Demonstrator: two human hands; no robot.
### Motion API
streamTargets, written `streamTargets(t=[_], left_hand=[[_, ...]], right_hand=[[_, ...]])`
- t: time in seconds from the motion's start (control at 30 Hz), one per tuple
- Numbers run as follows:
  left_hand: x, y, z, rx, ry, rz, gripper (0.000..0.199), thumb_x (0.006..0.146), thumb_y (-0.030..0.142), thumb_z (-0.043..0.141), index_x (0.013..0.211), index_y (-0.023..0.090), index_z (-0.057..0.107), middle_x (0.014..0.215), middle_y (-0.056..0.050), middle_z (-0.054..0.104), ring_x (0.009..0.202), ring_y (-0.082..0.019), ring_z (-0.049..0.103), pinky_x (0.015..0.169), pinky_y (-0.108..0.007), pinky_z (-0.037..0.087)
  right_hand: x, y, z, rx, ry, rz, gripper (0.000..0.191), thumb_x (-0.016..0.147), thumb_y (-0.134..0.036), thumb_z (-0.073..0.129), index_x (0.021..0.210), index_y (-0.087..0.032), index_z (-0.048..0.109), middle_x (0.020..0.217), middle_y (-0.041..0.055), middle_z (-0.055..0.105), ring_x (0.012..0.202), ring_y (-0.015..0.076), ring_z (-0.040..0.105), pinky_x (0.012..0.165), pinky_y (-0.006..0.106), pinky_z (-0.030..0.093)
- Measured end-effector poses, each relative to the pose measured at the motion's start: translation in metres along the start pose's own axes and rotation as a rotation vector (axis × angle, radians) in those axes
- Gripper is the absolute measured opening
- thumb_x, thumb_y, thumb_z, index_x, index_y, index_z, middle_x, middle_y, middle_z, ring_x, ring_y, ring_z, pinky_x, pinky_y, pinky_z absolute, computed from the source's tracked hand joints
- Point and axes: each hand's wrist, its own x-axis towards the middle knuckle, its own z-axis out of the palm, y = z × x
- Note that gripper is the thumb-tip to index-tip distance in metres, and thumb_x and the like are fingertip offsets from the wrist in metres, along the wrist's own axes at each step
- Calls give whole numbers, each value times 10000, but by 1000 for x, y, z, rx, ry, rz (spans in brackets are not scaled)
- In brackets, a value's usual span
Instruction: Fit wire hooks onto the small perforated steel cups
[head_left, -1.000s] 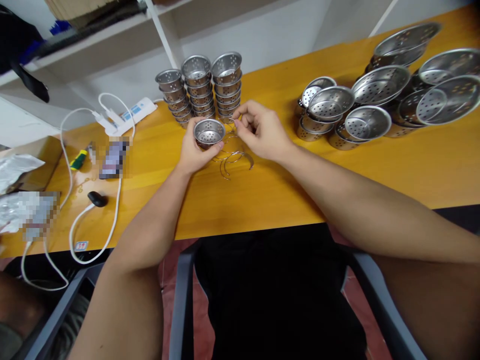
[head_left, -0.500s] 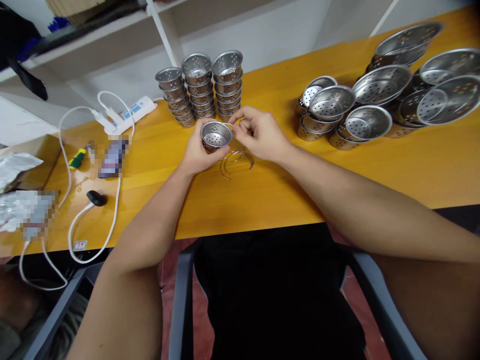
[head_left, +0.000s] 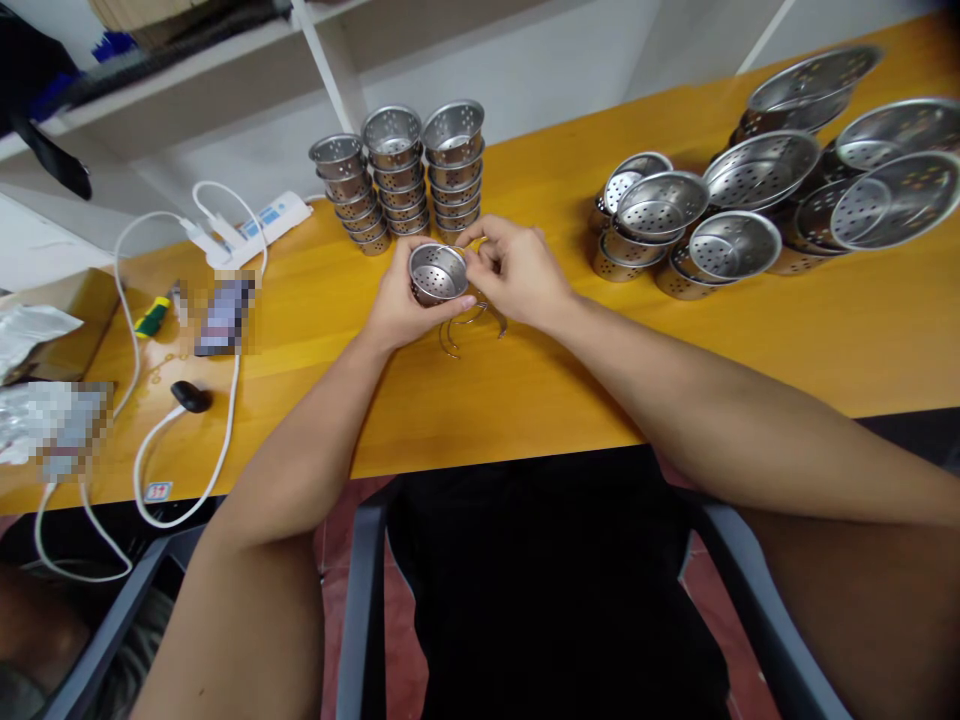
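My left hand (head_left: 395, 303) is wrapped round a small perforated metal cup (head_left: 436, 276), its open mouth tilted up towards me and its thumb along the near side. My right hand (head_left: 519, 268) is closed in a pinch at the cup's right rim, on a thin curved metal wire (head_left: 459, 251) that is mostly hidden by the fingers. Just below the hands, several bent wire pieces (head_left: 448, 342) lie on the table, partly covered by my left thumb and right hand.
Stacks of small perforated cups (head_left: 393, 150) stand behind my hands. More cups (head_left: 664, 205) and larger perforated bowls (head_left: 765, 170) are stacked at the right. On the left lie a power strip (head_left: 281, 222), a phone (head_left: 223, 318), a screwdriver (head_left: 154, 316), a black plug (head_left: 191, 396) and white cables.
The cup in my left hand has moved slightly right, its rim now against my right fingertips. Less of the wire shows between the rim and my right fingers.
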Motion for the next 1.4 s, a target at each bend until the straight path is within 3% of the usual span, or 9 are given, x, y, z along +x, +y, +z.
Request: streamTargets(t=[0.2,0.37,0.47,0.6,0.73,1.13,1.4], left_hand=[[1,8,2,30,54,-35,1138,694,981,1092,1490,336,596,1296,-43,746,1174,-301,836,1165,-552,698],[0,7,1,-2,60,-37,991,852,1013,966,1470,314,633,1270,-45,768,1095,-255,831,1073,-484,712],[-1,3,-1,-59,16,-24,888,937,1002,897,1443,309,673,1261,-45,795,1071,-232,830,990,-422,707],[-2,2,-3,-111,-24,-34,852,955,991,887,1423,303,705,1237,-42,808,1037,-211,817,915,-371,692],[-1,2,-3,-113,-33,-35,919,884,991,958,1441,314,684,1270,-41,810,1086,-218,832,974,-386,702],[-4,-5,5,-8,-11,-7,924,913,990,932,1463,299,660,1300,-66,811,1158,-276,847,1058,-475,695],[-2,-4,3,23,-2,-7,947,902,991,942,1456,269,681,1289,-78,844,1161,-282,874,1043,-469,721]], right_hand=[[-1,-5,7,71,18,23,360,1198,-658,713,1279,-308,738,733,-17,582,724,262,573,856,480,611],[2,-6,5,231,35,-23,535,1165,-834,674,1125,-303,729,859,40,665,782,261,590,775,454,582],[4,-10,-2,287,-37,-77,681,1093,-966,719,1067,-286,737,981,70,721,830,251,601,757,431,548],[4,-14,-6,421,-188,-72,799,964,-1079,803,1051,-289,724,910,35,683,775,219,546,680,389,472],[5,-14,-1,553,-207,-2,854,865,-1120,867,980,-306,637,835,10,633,758,218,570,636,374,474],[8,-6,4,564,-186,42,837,841,-1070,954,914,-293,652,724,-8,638,604,172,527,557,362,410],[7,-8,7,598,-150,-3,809,857,-1030,983,895,-280,683,742,0,645,669,180,566,567,358,440]])
